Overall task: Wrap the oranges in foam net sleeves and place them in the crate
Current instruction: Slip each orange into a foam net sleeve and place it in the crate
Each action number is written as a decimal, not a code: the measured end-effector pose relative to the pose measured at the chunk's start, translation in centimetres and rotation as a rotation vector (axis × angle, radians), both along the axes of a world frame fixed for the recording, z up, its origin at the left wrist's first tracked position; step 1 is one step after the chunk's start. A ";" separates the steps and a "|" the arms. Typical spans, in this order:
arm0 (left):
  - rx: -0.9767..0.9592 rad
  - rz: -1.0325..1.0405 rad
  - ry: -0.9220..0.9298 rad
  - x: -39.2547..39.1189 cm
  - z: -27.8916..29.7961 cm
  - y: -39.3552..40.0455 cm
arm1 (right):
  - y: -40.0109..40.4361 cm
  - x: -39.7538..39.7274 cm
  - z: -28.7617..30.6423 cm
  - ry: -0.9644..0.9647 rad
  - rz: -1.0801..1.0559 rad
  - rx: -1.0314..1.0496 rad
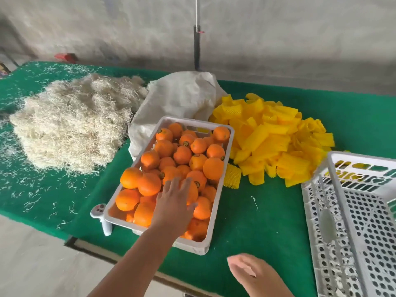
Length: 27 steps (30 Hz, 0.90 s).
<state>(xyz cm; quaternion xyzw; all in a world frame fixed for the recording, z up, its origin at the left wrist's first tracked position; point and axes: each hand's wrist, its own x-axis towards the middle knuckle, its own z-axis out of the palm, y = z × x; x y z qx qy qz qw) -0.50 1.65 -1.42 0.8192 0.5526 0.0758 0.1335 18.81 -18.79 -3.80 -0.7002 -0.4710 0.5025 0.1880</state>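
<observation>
Orange fruit is filling the near white tray (pixel 222 168), where the left hand (pixel 174 202) is spreading relaxed fingers over one orange (pixel 191 192), likely to lift it. The right hand (pixel 252 273) is hovering open and holding nothing, between the yellow foam net sleeves (pixel 276 138) and the perforated crate (pixel 364 221) at right.

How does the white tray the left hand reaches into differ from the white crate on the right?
The solid-walled white plastic tray is heaped with oranges; the perforated white plastic crate shows none. The tray looks shallower and lies fully in view; the crate is cut off by the frame. Both stand on the green table cover.
</observation>
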 end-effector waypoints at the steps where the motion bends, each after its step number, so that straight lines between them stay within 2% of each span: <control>1: 0.017 -0.026 0.012 -0.2 -0.5 0.5 | 1.6 -0.8 0.9 0.004 -0.029 0.013; 3: 0.004 -0.059 0.006 -0.8 -0.9 1.3 | 4.8 -1.9 3.0 0.000 -0.083 0.075; 5: -0.031 -0.056 -0.107 -1.6 -1.3 1.9 | 7.6 -2.8 3.8 -0.030 -0.112 0.145; 7: -0.122 -0.016 -0.278 -2.4 -0.7 2.4 | 10.2 -4.0 5.0 -0.044 -0.171 0.188; 11: -0.433 0.119 -0.741 -4.1 2.0 3.6 | 14.3 -5.8 5.7 -0.070 -0.256 0.244; 13: -0.731 0.217 -1.024 -4.3 2.4 4.1 | 15.5 -6.6 6.0 -0.043 -0.288 0.259; 15: -1.184 0.327 -1.332 -4.2 3.0 4.7 | 16.3 -7.4 6.2 -0.016 -0.298 0.269; 16: -1.335 0.355 -1.425 -4.1 3.2 5.0 | 16.4 -7.7 6.2 -0.012 -0.298 0.282; 18: -1.504 0.363 -1.477 -4.2 3.3 5.8 | 16.7 -8.2 6.2 -0.017 -0.304 0.310; 21: -1.571 0.316 -1.465 -4.5 2.4 6.6 | 16.8 -8.0 6.0 0.002 -0.327 0.324; 24: -1.451 0.238 -1.350 -3.9 1.7 6.7 | 16.8 -5.9 5.4 0.051 -0.403 0.307; 27: -1.310 0.260 -1.239 -3.3 0.7 6.6 | 17.5 -1.1 3.3 -0.057 -0.554 0.258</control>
